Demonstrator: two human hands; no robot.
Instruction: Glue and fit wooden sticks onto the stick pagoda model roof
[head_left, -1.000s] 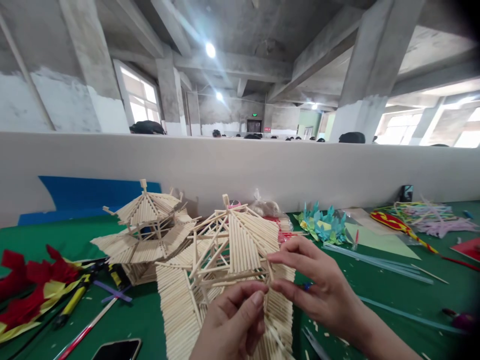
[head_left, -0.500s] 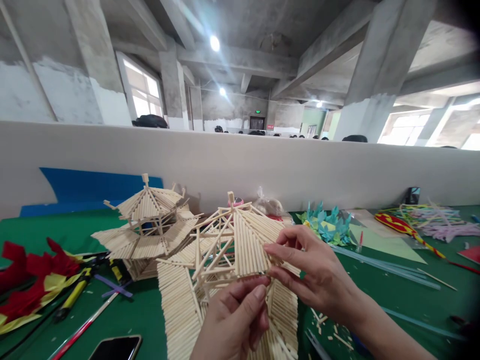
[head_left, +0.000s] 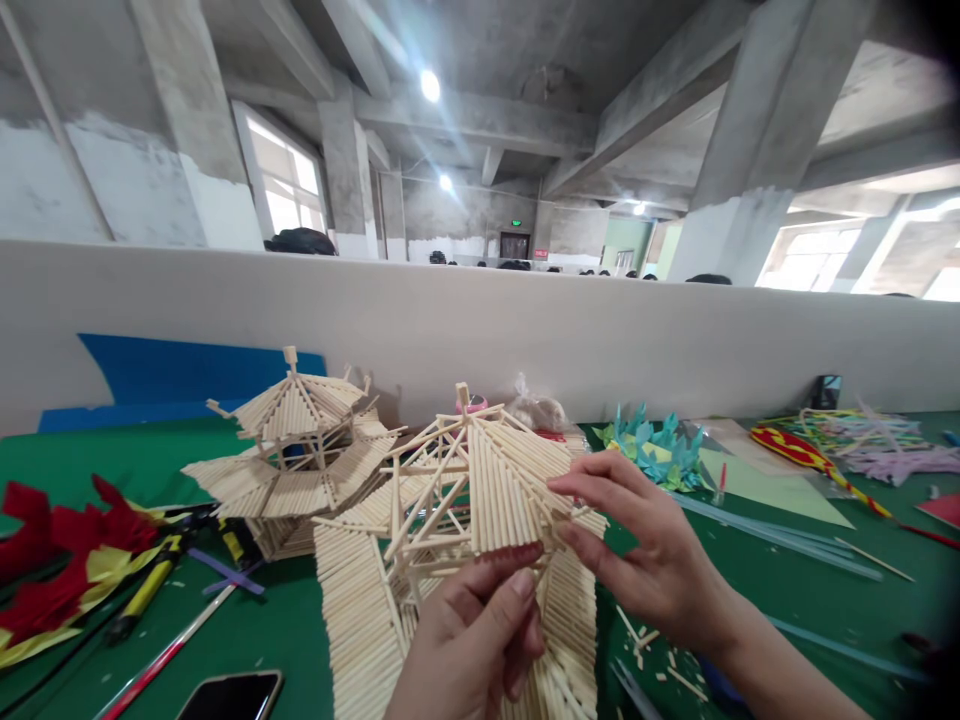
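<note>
A pagoda model made of thin wooden sticks (head_left: 457,500) stands on the green table (head_left: 787,590) right in front of me. My left hand (head_left: 472,640) is below its upper roof, thumb and fingers closed on the roof's lower edge. My right hand (head_left: 645,560) is at the roof's right side, fingers pinched on the sticks there. A second, finished stick pagoda (head_left: 292,450) stands behind and to the left.
Red and yellow paper (head_left: 60,570), yellow-handled pliers (head_left: 150,590) and a phone (head_left: 232,695) lie at the left. Teal paper flowers (head_left: 652,450), clear straws (head_left: 772,535) and coloured strips (head_left: 862,435) lie at the right. A white partition wall (head_left: 600,330) backs the table.
My right hand has shifted a little to the right along the roof edge. My left hand has stayed under the roof. The camera has tilted slightly since the earliest frame.
</note>
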